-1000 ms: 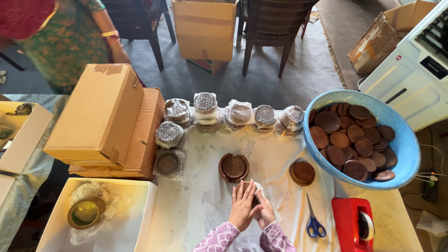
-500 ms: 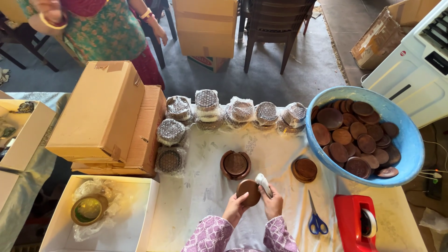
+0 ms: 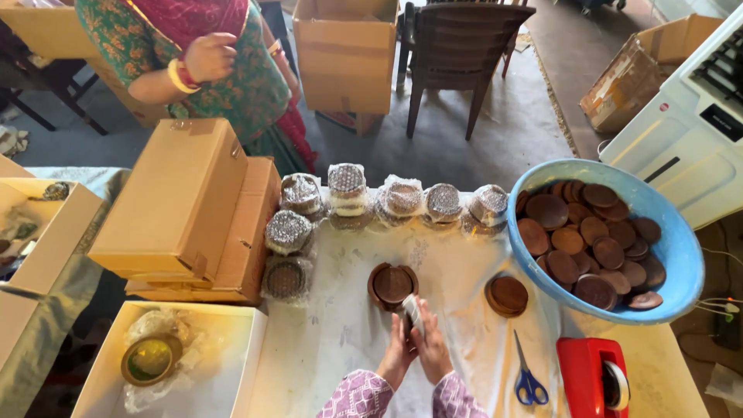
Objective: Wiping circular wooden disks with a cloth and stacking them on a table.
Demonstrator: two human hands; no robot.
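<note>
Wooden disc, edge-on [image 3: 412, 316]: pressed upright between left hand [image 3: 398, 352] and right hand [image 3: 433, 348], lower centre; both clasp it, white cloth included.

Two closed brown cardboard boxes [image 3: 182, 209] lie stacked at the left of the bench, the upper one tilted across the lower. In front of them stands an open white box [image 3: 232, 364] holding a round brass dish in clear wrap. A second open, pale box [image 3: 54, 232] sits at the far left edge. Along the back of the bench stand round bundles in bubble wrap [image 3: 348, 190], in a row, with two more [image 3: 288, 232] beside the stacked boxes. On the floor beyond stands a tall brown carton [image 3: 348, 58], open at the top; another brown carton [image 3: 642, 70] lies tipped at upper right.
</note>
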